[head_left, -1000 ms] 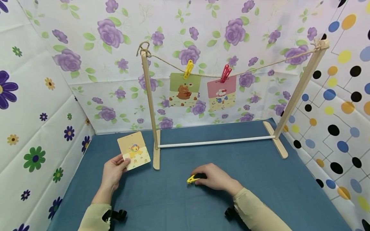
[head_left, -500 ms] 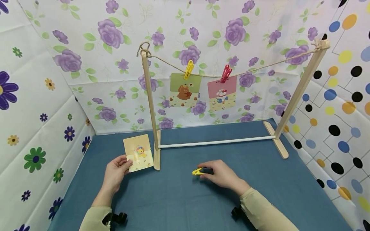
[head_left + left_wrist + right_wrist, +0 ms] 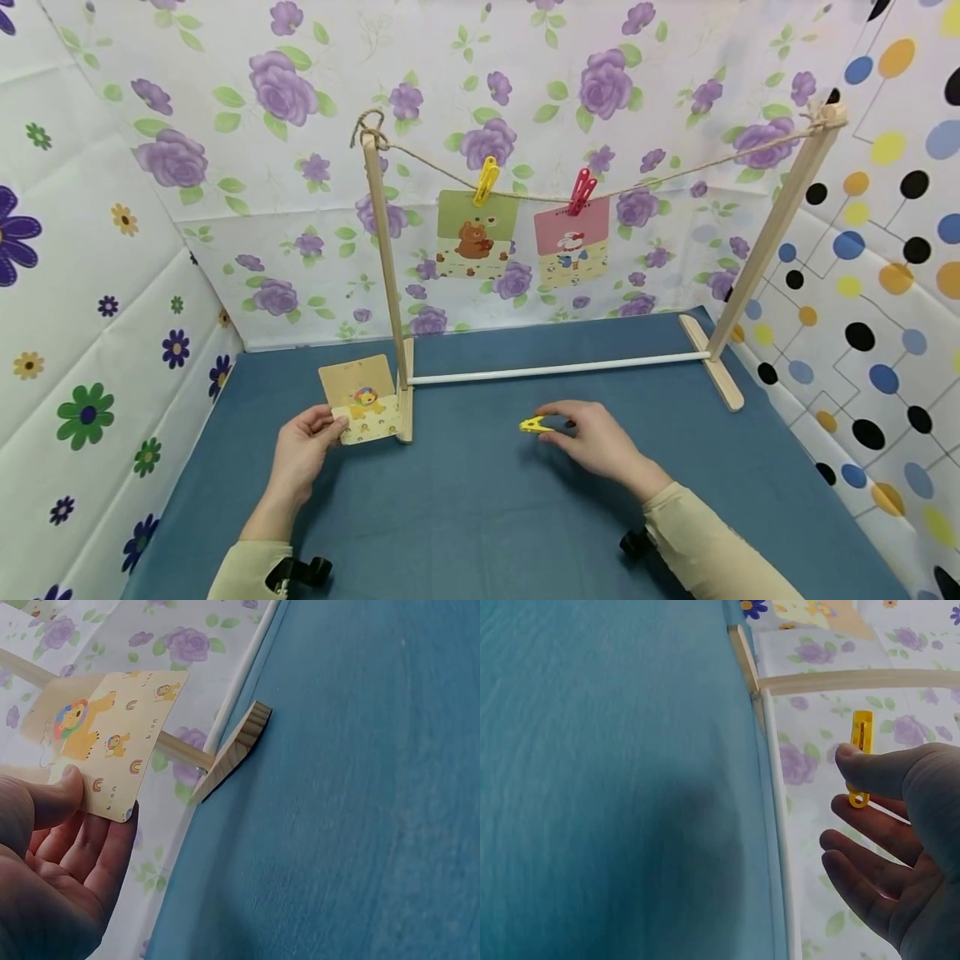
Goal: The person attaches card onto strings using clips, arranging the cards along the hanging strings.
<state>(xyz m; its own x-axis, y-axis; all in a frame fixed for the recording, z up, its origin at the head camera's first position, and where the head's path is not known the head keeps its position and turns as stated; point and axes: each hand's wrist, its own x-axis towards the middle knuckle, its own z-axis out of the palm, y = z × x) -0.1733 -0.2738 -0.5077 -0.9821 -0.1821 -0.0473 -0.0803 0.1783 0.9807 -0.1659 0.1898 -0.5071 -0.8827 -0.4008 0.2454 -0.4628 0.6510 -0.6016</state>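
My left hand (image 3: 300,454) pinches a yellow card (image 3: 363,400) with a lion on it, thumb on the front and fingers behind. The card is upright and overlaps the stand's left foot in the head view. In the left wrist view the thumb presses near the corner of the card (image 3: 112,742). My right hand (image 3: 600,442) pinches a small yellow clothespin (image 3: 534,425) between thumb and index finger over the cloth. Seen from the right wrist, the clothespin (image 3: 861,742) points upward, and the other fingers are spread loosely.
Behind the hands stands a wooden frame (image 3: 386,250) with a white rod (image 3: 558,367) low across it. From its twine (image 3: 675,176) hang a green bear card (image 3: 476,237) under a yellow clothespin and a pink card (image 3: 572,242) under a red clothespin. Blue cloth (image 3: 465,500) covers the table.
The right hand has moved right and farther from the front with the clothespin. The left hand has brought the lion card slightly right, to the stand's left foot.
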